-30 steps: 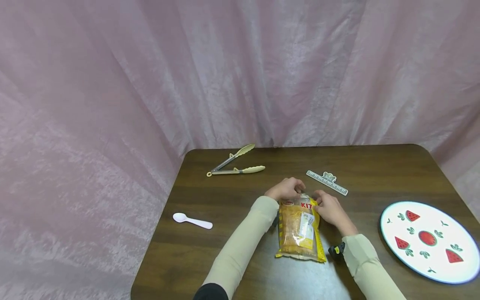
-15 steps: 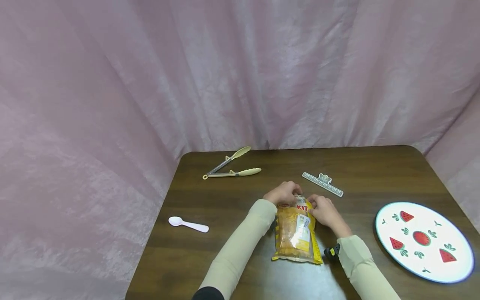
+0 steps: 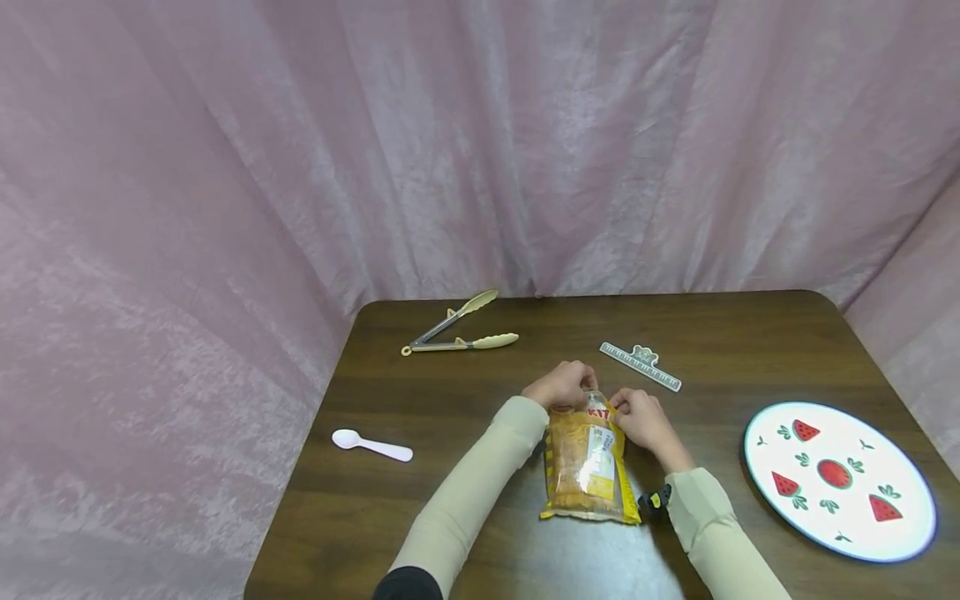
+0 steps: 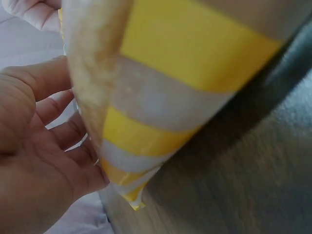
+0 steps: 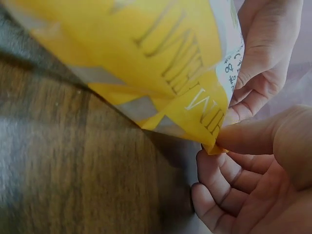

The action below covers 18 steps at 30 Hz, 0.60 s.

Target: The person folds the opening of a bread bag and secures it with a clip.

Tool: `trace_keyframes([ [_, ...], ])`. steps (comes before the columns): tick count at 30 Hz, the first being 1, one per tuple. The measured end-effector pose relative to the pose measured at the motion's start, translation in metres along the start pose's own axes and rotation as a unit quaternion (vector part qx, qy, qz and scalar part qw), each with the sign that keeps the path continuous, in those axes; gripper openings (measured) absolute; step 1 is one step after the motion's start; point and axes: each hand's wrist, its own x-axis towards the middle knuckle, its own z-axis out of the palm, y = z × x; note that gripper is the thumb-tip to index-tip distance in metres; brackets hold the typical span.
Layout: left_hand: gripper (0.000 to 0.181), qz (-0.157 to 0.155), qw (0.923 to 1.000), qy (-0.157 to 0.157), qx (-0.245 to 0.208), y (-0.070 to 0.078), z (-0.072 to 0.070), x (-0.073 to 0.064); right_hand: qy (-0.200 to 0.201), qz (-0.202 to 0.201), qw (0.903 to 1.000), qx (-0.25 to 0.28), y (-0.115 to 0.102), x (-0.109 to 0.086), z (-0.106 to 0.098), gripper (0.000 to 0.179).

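Note:
A yellow and clear plastic food bag [image 3: 572,467] with golden-brown contents and a white label lies on the brown table [image 3: 480,392]. At its far end, my left hand [image 3: 564,385] grips the top edge. In the left wrist view, the left thumb lies on the near side of the bag while the other fingers reach behind it. My right hand [image 3: 647,419] pinches the bag's far right corner between thumb and index finger, as the right wrist view shows. The bag's top edge is partly hidden by the fingers.
A ruler-like bag clip [image 3: 641,365] lies just beyond the right hand. Cream-tipped tongs [image 3: 461,329] are spread apart at the back left. A white spoon [image 3: 372,444] is on the left, and a watermelon-patterned plate [image 3: 843,521] on the right. Pink curtains [image 3: 480,150] hang behind.
The head view has shifted slightly, so everything sits a little further left in it. Both hands stay at the top edge of the bag, with only small finger movements.

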Motion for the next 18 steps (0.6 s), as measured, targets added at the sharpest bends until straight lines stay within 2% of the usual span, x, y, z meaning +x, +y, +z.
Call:
trace_keyframes([
  [4, 0.025, 0.001, 0.9999, 0.005, -0.010, -0.0025, 0.0002, 0.0013, 0.007, 0.001, 1.0000, -0.001, -0.0005, -0.0001, -0.0004, 0.007],
  [7, 0.025, 0.008, 0.9999, 0.008, 0.002, -0.0041, 0.0003, 0.0025, 0.012, -0.002, 0.9999, -0.001, -0.0001, -0.0003, -0.0002, 0.006],
  [18, 0.016, 0.073, 0.9953, 0.006, 0.063, -0.0102, -0.0060, 0.0030, 0.020, -0.019, 0.9996, -0.003, 0.0024, -0.0019, 0.0026, 0.006],
])
